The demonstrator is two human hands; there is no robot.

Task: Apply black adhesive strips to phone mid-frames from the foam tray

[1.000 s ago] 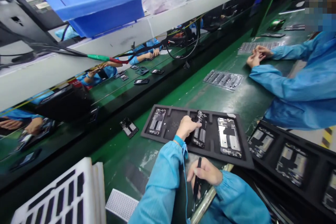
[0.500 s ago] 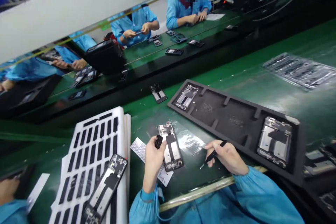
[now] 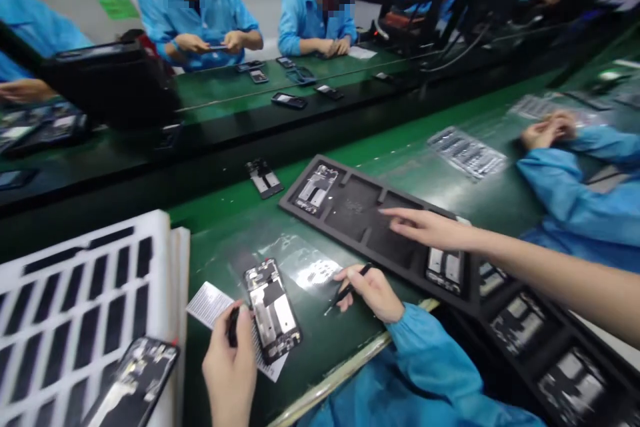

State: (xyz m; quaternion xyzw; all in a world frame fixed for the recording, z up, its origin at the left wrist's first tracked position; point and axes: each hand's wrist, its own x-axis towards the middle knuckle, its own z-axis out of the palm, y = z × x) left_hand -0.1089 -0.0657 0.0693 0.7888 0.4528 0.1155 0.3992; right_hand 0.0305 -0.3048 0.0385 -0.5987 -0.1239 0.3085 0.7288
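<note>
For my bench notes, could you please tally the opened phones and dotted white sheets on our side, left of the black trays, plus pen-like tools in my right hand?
Opened phones: 3
Dotted white sheet: 1
Pen-like tool: 1
Total: 5

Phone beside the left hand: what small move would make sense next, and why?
Probably bring the black tool in the right hand a little left, over the phone. The tool's tip is off to the phone's right, and its inner parts lie exposed. The left hand, pinching a dark piece, is already at the phone's left edge.
</note>
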